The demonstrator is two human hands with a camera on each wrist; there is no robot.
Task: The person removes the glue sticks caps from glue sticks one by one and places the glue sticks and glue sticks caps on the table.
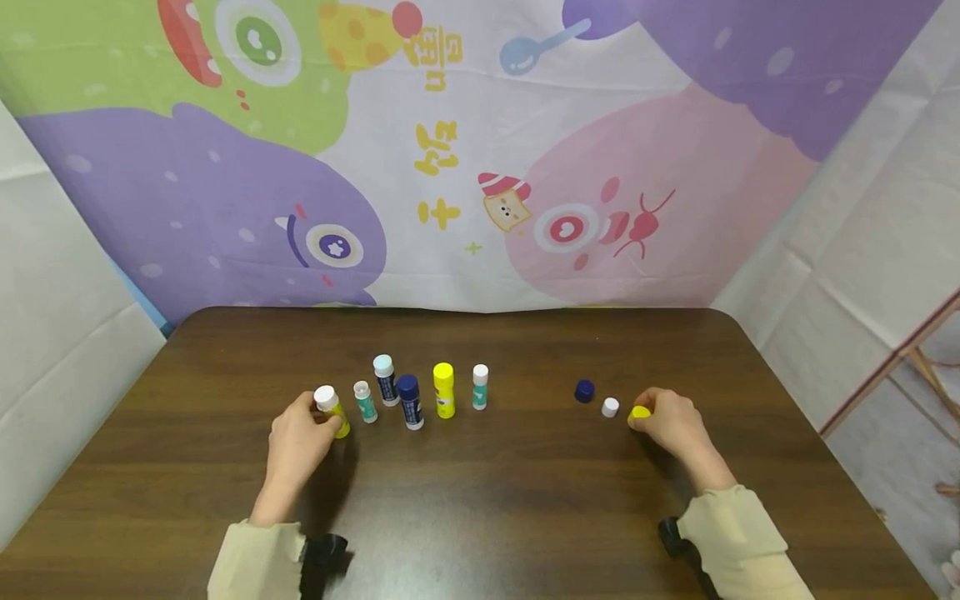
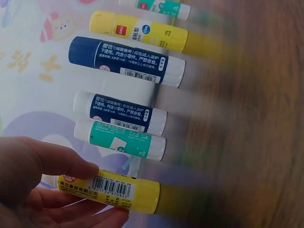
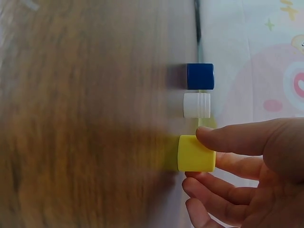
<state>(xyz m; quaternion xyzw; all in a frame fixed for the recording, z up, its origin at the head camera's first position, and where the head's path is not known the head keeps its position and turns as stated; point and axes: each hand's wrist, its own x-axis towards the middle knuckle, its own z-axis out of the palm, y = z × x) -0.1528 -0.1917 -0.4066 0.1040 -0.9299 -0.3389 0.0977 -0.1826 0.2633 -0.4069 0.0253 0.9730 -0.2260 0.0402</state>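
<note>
My left hand (image 1: 298,440) grips a yellow glue stick (image 2: 121,192) between thumb and fingers; its white top shows bare in the head view. The stick stands upright on the table. Over on the right, my right hand (image 1: 673,423) pinches a yellow cap (image 3: 196,153), its thumb on one side. Beside that cap stand a small white cap (image 3: 196,105) and a dark blue cap (image 3: 200,76). Closest to the left hand's stick is a green-labelled glue stick (image 1: 365,402) with its top uncovered. Behind it stands a navy-labelled glue stick (image 1: 386,383) with a pale top.
Near the middle of the brown table (image 1: 480,508) stand a navy glue stick with a blue cap (image 1: 410,402), a yellow capped glue stick (image 1: 444,390) and a green-labelled one with a white cap (image 1: 480,387). A cartoon-printed cloth (image 1: 450,275) hangs behind the table's far edge.
</note>
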